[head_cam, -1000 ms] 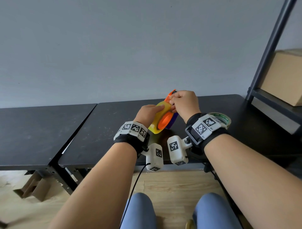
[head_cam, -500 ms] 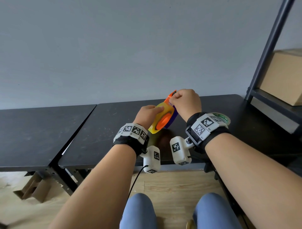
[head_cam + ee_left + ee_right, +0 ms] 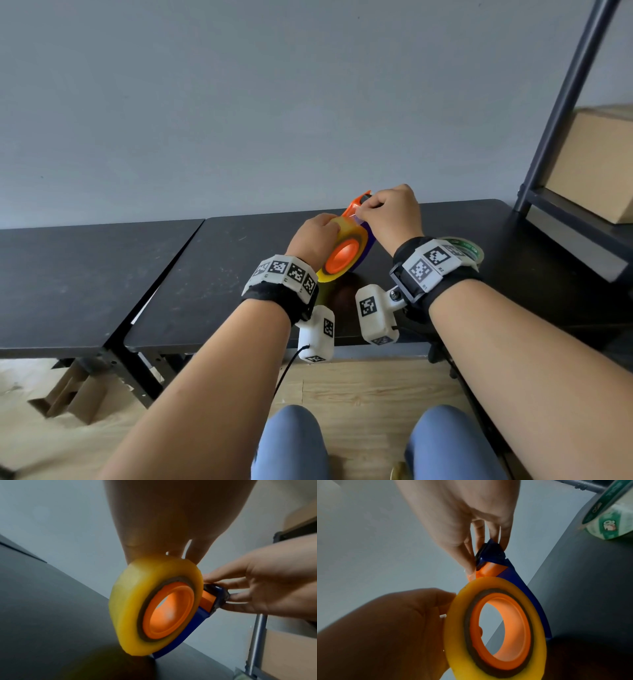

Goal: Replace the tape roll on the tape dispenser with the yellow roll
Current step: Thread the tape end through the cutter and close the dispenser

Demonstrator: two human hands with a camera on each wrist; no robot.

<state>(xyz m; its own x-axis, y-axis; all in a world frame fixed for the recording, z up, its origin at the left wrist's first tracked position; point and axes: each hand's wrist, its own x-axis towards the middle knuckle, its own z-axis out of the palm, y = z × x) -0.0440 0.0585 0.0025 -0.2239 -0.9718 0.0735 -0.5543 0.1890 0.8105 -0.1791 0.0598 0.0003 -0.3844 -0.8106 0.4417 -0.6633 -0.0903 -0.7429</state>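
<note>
Yellow tape roll (image 3: 337, 229) seated on dispenser (image 3: 197, 622).
My left hand (image 3: 313, 238) grips the roll; right hand (image 3: 390, 214) fingertips pinch the dispenser's cutter end above the black table (image 3: 212, 274).

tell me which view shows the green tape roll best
The right wrist view: the green tape roll fills the top right corner, its printed side readable, lying on the black table. The head view shows only its rim behind the right wristband. The left wrist view misses it.

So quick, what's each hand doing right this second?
Left hand: holds the yellow roll, seated on the tape dispenser.
Right hand: pinches the dispenser's cutter end.
</note>
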